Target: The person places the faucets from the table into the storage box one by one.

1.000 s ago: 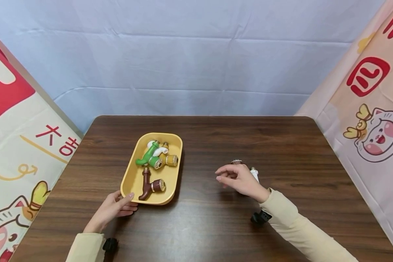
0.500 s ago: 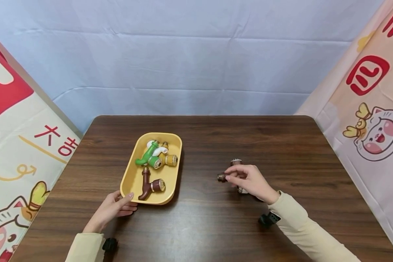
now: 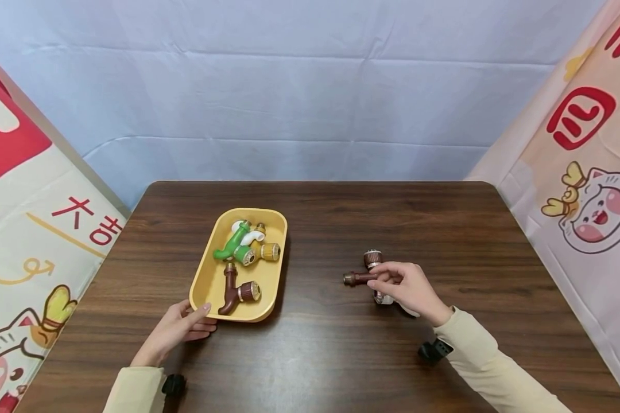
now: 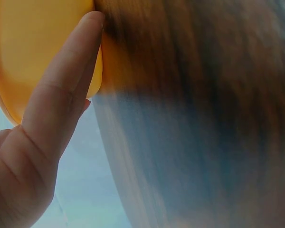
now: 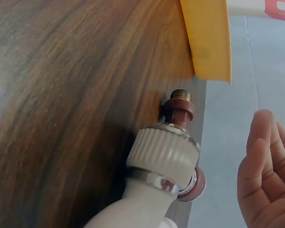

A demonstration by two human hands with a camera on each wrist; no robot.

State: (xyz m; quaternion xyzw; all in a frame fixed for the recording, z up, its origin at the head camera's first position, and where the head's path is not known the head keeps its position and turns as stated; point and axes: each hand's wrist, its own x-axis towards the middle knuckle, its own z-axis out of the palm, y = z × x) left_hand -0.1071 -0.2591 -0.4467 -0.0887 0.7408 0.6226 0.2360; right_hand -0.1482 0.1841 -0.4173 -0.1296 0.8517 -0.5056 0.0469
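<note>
My left hand (image 3: 178, 330) holds the near left corner of a yellow tray (image 3: 198, 287), thumb over the rim and fingers outside below it. Inside lie a green faucet (image 3: 233, 244), a yellow faucet (image 3: 268, 252), a white faucet (image 3: 253, 237) partly under the green one, and a brown faucet (image 3: 231, 295). To the right, another brown faucet (image 3: 359, 279) lies on the table, touching or close against a second white faucet (image 5: 164, 154). Over this pair hovers my right hand (image 3: 410, 287), fingers loosely curved and holding nothing. In the head view it hides part of both faucets.
The dark wooden table (image 3: 310, 355) reaches back to a pale cloth backdrop (image 3: 310, 115). Printed cloth panels stand along both sides. Black camera mounts sit at the left wrist (image 3: 174, 385) and right wrist (image 3: 435, 351).
My right hand has drawn to the right and slightly nearer me, uncovering the brown faucet's threaded end and body. The left hand and the tray have stayed put.
</note>
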